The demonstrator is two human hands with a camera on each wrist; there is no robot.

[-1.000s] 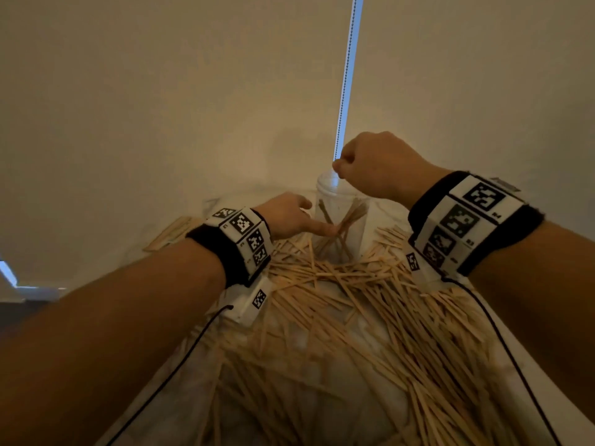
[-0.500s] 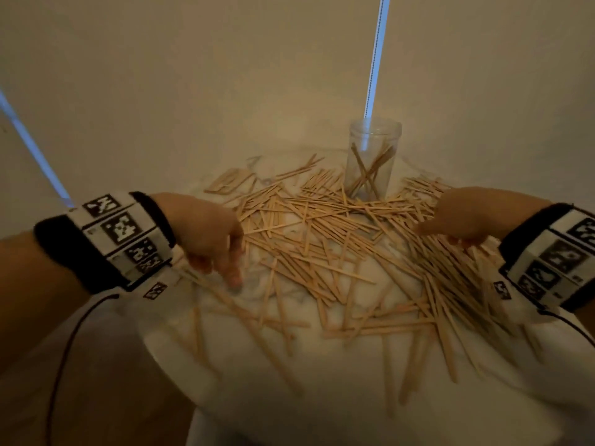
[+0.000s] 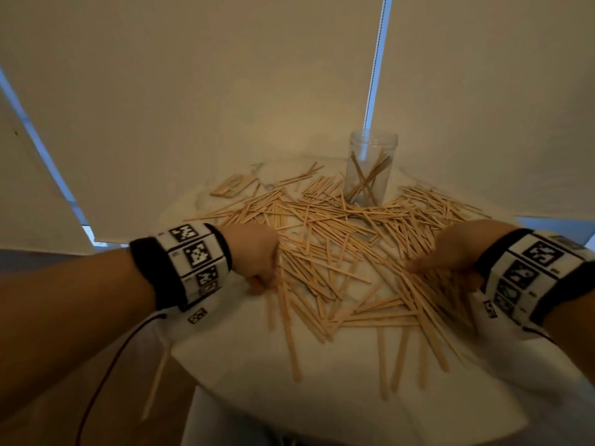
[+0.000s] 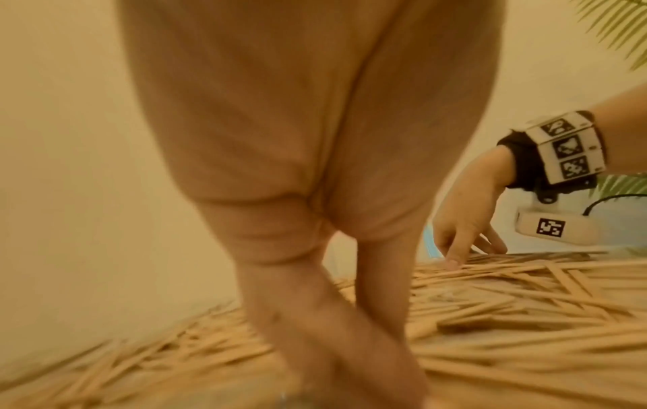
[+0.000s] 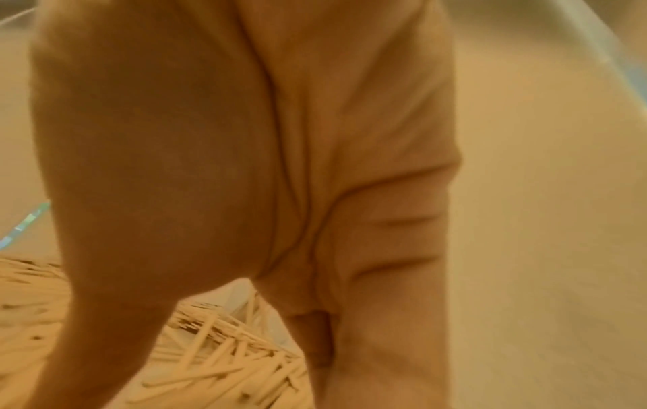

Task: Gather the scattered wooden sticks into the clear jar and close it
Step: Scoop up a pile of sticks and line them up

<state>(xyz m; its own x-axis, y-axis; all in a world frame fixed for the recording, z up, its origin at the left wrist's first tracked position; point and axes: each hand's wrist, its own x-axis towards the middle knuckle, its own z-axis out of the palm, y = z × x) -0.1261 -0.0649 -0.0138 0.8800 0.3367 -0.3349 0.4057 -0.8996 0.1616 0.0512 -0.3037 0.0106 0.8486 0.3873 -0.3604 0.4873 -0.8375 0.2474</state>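
Observation:
A clear jar [image 3: 370, 169] stands upright and lidless at the back of the round white table [image 3: 322, 397], with a few wooden sticks leaning inside it. A wide heap of wooden sticks [image 3: 338, 246] covers the table in front of it. My left hand [image 3: 257, 284] reaches down at the heap's left edge, its straight fingers [image 4: 350, 346] touching the sticks. My right hand [image 3: 415, 268] rests on the heap's right side with spread fingers [image 4: 453, 260] pressing on sticks. Neither hand visibly holds a stick. No lid is in view.
Pale blinds hang close behind the table, with a beaded cord [image 3: 375, 66] above the jar. The near table edge [image 3: 244, 410] curves in front of me. One stick [image 3: 156, 384] lies beyond the left edge, lower down. Plant leaves [image 4: 619, 25] show at the right.
Both hands left the jar and dropped to the stick heap, left hand to its left side, right hand to its right. Since half a second ago the left hand has slid inward against the sticks.

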